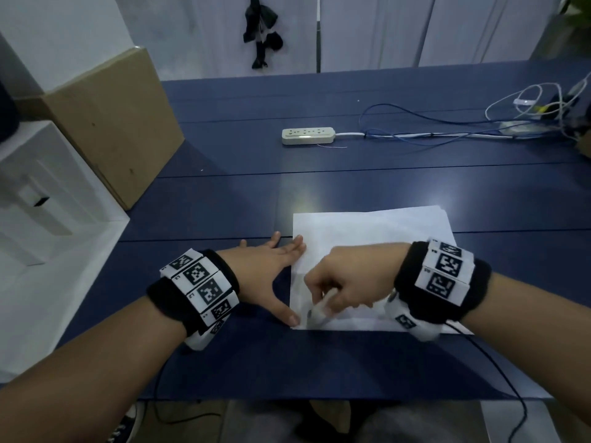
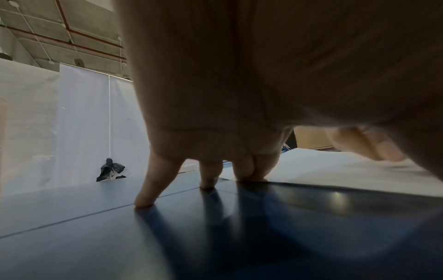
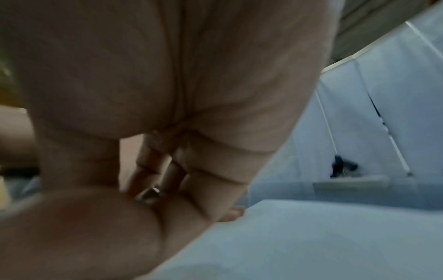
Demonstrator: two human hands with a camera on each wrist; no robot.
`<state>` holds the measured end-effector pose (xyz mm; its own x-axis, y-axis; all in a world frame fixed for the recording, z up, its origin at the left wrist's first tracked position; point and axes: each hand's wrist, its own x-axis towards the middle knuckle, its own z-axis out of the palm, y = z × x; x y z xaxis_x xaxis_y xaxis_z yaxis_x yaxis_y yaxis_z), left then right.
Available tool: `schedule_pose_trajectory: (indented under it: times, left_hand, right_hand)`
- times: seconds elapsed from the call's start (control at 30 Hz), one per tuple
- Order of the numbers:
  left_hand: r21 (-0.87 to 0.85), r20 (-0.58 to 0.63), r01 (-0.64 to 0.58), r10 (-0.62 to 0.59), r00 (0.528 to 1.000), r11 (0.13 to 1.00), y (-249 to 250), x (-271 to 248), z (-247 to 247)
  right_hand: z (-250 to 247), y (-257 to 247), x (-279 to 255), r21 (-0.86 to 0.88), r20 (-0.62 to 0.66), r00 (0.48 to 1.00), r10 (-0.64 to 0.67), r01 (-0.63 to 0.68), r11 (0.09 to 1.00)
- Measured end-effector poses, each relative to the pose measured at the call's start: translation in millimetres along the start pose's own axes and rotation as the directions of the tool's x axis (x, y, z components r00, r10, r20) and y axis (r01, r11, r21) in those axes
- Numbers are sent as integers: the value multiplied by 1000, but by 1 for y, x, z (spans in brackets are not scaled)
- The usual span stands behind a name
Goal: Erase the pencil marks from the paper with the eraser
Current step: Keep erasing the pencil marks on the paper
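Note:
A white sheet of paper [image 1: 367, 231] lies on the blue table [image 1: 224, 203] in front of me. My left hand [image 1: 275, 270] is spread flat, with its fingertips [image 2: 249, 177] and thumb pressing the paper's left edge. My right hand [image 1: 339, 282] is curled over the sheet's near left corner and pinches a small whitish eraser [image 1: 318, 311], its tip down on the paper beside a dark pencil mark [image 1: 309, 313]. The right wrist view is blurred, and only a small shiny bit of the eraser [image 3: 148, 195] shows between the fingers there. The paper [image 3: 311, 236] fills that view's lower right.
A white power strip [image 1: 307, 136] with its cord lies farther back on the table, and tangled cables [image 1: 527, 113] sit at the far right. A cardboard box [image 1: 112, 123] and white boxes [image 1: 41, 193] stand at the left. A black cable [image 1: 499, 362] trails off my right wrist.

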<state>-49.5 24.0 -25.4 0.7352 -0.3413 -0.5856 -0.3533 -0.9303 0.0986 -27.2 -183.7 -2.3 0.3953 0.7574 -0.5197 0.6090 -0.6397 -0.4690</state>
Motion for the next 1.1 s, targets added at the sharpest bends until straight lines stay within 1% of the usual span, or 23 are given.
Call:
schedule_pose_trajectory:
  times: [0.03, 0.07, 0.13, 0.2, 0.23, 0.3, 0.33, 0.37, 0.4, 0.43, 0.5, 0.57, 0.6, 0.67, 0.73, 0.77, 0.83, 0.9, 0.93, 0.97, 1.0, 1.03, 1.1]
  left_hand:
    - [0, 3, -1, 1, 1000, 1000, 0, 0, 0]
    - [0, 2, -3, 3, 1000, 1000, 0, 0, -1]
    - [-6, 7, -4, 4, 1000, 1000, 0, 0, -1]
    - [-8, 8, 2, -2, 1000, 1000, 0, 0, -1]
    - [-7, 7, 5, -5, 1000, 1000, 0, 0, -1]
    - [-3, 8, 6, -6, 1000, 1000, 1, 0, -1]
    - [3, 12, 6, -6, 1000, 1000, 1, 0, -1]
    - [5, 18, 5, -5, 1000, 1000, 1, 0, -1]
    - [3, 20, 4, -4, 1000, 1000, 1, 0, -1]
    - [1, 20, 2, -2, 1000, 1000, 1, 0, -2]
    - [-4, 19, 6, -5, 1000, 1000, 1, -1, -3]
    - [-4, 19, 10, -10, 1000, 1000, 2, -2, -3]
    - [-1, 17, 11, -11, 1000, 1000, 1, -2, -3]
    - [2, 19, 9, -9, 1000, 1000, 1, -2, -2]
    - [7, 25, 7, -7, 1000, 1000, 1, -1, -2]
    - [10, 29, 8, -9, 1000, 1000, 1, -1, -2]
    - [9, 33, 10, -11, 999, 1000, 2, -1, -3]
    - [4, 33, 11, -11, 999, 1000, 2, -2, -4]
    - [0, 31, 10, -10, 999, 1000, 3, -2, -4]
    - [0, 29, 10, -10, 1000, 1000, 3, -2, -4]
    - [3, 26, 12, -12, 1000, 1000, 3, -2, -4]
    - [5, 23, 15, -16, 1000, 1000, 3, -2, -4]
    - [12, 23, 14, -14, 1000, 1000, 2, -1, -3]
  right_hand:
    - [-3, 0, 2, -31, -38, 999, 17, -18, 999]
    - [-9, 5, 6, -75, -125, 991, 40, -50, 996]
    - [-22, 17, 11, -159, -313, 946, 81, -137, 978]
    - [-26, 24, 11, -168, -377, 923, 80, -154, 974]
    - [-23, 24, 8, -165, -330, 942, 63, -124, 978]
    - [-12, 15, 1, -90, -135, 991, 26, -38, 995]
    - [-7, 11, -2, -44, -39, 999, 22, -24, 999]
    - [-5, 8, -3, -29, 7, 1000, 29, -29, 999]
    - [-7, 8, -2, -46, -19, 999, 47, -47, 998]
    - [-12, 11, 1, -76, -102, 992, 75, -83, 994]
    - [-25, 20, 5, -110, -300, 942, 150, -191, 976]
    - [-27, 28, 6, -106, -392, 906, 159, -216, 971]
    - [-25, 27, 4, -127, -383, 916, 123, -184, 975]
    - [-12, 20, -3, -161, -252, 967, 26, -69, 985]
    - [-2, 9, -10, -75, -70, 997, 14, -19, 997]
    - [-3, 8, -12, -55, -38, 999, 33, -35, 998]
    - [-13, 11, -7, -96, -151, 983, 101, -116, 989]
    - [-25, 22, -1, -145, -341, 922, 181, -242, 959]
    - [-27, 26, 0, -146, -406, 892, 197, -276, 950]
    - [-25, 28, 0, -138, -433, 883, 183, -265, 954]
    - [-23, 28, -1, -140, -414, 899, 142, -217, 966]
    - [-17, 26, -3, -152, -345, 935, 86, -146, 977]
    - [-4, 15, -9, -86, -144, 989, 14, -26, 996]
